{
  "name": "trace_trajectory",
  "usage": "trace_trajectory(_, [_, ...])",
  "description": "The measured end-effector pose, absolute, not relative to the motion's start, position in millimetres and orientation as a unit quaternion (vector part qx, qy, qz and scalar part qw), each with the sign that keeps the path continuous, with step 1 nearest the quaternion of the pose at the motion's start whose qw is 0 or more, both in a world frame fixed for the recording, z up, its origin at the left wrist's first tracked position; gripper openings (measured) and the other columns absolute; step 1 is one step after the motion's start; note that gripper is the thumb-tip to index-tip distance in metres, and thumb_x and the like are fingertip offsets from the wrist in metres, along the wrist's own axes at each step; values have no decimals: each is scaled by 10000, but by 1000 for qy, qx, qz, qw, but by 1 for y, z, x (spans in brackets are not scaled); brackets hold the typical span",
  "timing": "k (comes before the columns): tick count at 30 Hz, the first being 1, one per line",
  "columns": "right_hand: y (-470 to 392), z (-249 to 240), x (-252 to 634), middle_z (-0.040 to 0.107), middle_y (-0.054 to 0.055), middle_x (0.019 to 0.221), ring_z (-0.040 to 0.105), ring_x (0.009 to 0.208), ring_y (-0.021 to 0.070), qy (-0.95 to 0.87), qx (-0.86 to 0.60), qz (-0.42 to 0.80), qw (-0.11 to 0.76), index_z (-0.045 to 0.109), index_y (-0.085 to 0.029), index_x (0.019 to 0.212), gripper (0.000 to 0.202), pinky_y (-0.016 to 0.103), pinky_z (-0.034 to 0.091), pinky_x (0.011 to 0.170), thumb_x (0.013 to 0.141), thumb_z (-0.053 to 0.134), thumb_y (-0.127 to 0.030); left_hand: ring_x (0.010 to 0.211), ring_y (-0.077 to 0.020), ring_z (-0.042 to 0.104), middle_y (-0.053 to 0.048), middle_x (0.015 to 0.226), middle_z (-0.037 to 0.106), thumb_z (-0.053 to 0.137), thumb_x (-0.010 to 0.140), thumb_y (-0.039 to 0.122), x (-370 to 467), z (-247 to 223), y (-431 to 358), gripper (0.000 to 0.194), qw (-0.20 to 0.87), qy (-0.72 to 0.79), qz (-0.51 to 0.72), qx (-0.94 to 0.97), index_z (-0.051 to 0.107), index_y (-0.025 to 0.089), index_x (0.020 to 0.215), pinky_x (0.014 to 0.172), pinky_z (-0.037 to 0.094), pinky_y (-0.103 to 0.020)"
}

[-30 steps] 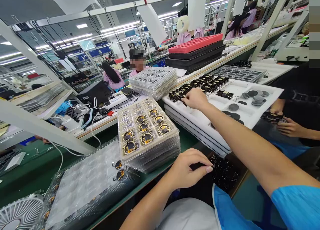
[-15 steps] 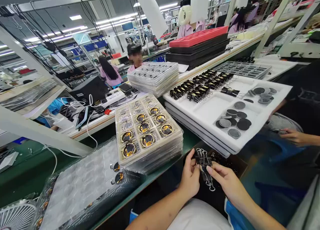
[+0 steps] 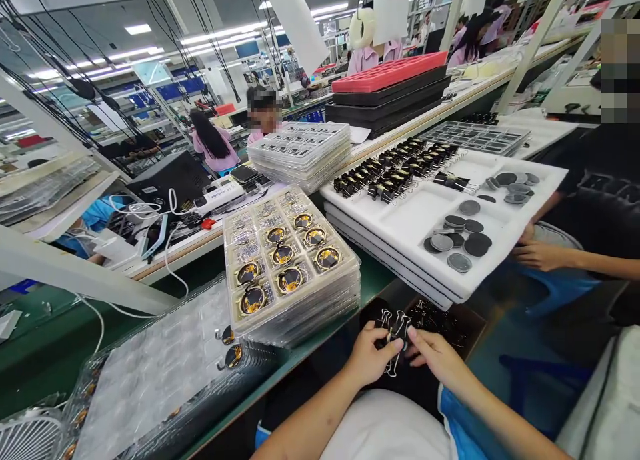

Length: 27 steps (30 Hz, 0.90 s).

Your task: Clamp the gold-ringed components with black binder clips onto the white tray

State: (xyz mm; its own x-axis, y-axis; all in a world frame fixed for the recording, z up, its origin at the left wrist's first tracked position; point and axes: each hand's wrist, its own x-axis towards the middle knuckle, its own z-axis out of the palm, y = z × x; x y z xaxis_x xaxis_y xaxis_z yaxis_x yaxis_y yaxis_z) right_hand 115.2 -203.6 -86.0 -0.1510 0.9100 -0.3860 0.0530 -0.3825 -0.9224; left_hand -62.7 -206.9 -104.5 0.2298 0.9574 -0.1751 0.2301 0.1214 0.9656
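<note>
In front of my lap, a cluster of black binder clips (image 3: 399, 327) with silver wire handles is held between both hands. My left hand (image 3: 370, 355) pinches its left side, thumb across the front. From the right, the fingers of my right hand (image 3: 434, 355) close on the same clips. Whatever the clips are clamped on is mostly hidden by my fingers. Beyond my hands, a white foam tray (image 3: 407, 227) bears rows of clamped binder clips (image 3: 395, 170) and loose dark and grey discs (image 3: 477, 245). A dark box (image 3: 450, 323) with small shiny bits sits below the tray's edge.
Left of the foam tray stands a stack of clear trays (image 3: 300, 317) with round gold-rimmed watch parts. Further left lies a wrapped tray stack (image 3: 150, 367). Red and black trays (image 3: 390, 73) are piled behind. At the right, a co-worker's hand (image 3: 543, 253) is near the foam tray.
My hands and the clips have shifted slightly left and down, and my left thumb now crosses the clips' front. The co-worker's hand has moved nearer the foam tray. The whole view has shifted a little.
</note>
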Motion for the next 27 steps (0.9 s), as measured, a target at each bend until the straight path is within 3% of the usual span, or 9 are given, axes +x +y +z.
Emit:
trace_trajectory(3, [-193, -86, 127, 768, 113, 877, 708, 824, 293, -460, -567, 575, 370, 800, -202, 870, 693, 379, 592, 660, 580, 757, -830, 959, -217, 585, -45, 986, 621, 818, 724, 473, -65, -113, -210, 307, 566, 522, 280, 573, 762, 172, 745, 907, 442, -335])
trace_trajectory(7, [-198, -99, 131, 790, 117, 898, 721, 881, 294, -433, -560, 594, 382, 813, -191, 889, 614, 390, 570, 825, 607, 819, -736, 977, -225, 606, -56, 1029, 664, 847, 662, 477, -60, -122, -212, 324, 584, 524, 260, 563, 797, 173, 763, 902, 447, -326])
trace_trajectory(10, [-207, -114, 133, 790, 121, 882, 712, 815, 272, -380, -560, 619, 399, 817, -176, 923, 606, 362, 556, 753, 604, 857, -690, 903, -211, 604, -44, 961, 688, 842, 654, 520, -59, -122, -212, 380, 581, 536, 240, 564, 812, 165, 788, 841, 451, -314])
trace_trajectory(14, [-210, -118, 139, 765, 100, 754, 677, 704, 240, -367, -558, 618, 414, 796, -175, 743, 509, 344, 534, 697, 573, 894, -645, 701, -166, 551, 9, 690, 644, 817, 672, 586, -62, -117, -214, 463, 624, 515, 155, 567, 828, 160, 851, 683, 422, -282])
trace_trajectory(20, [-201, -108, 140, 779, 89, 874, 691, 849, 281, -445, -582, 568, 374, 808, -196, 860, 603, 356, 531, 780, 620, 794, -749, 763, -158, 543, -23, 820, 679, 816, 723, 466, -61, -110, -211, 332, 600, 456, 194, 628, 848, 174, 879, 712, 409, -269])
trace_trajectory(24, [-200, -119, 139, 717, 58, 703, 630, 702, 238, -513, -571, 553, 324, 775, -178, 715, 631, 329, 467, 657, 736, 661, -799, 772, -155, 523, -20, 830, 640, 829, 730, 392, -58, -110, -208, 266, 584, 419, 162, 676, 846, 189, 902, 718, 393, -265])
trace_trajectory(27, [-204, -128, 140, 718, 56, 706, 614, 684, 234, -504, -576, 562, 314, 789, -177, 736, 640, 330, 449, 646, 730, 662, -804, 720, -136, 485, 8, 742, 572, 823, 737, 304, -56, -111, -208, 159, 576, 445, 149, 669, 834, 170, 822, 668, 364, -263])
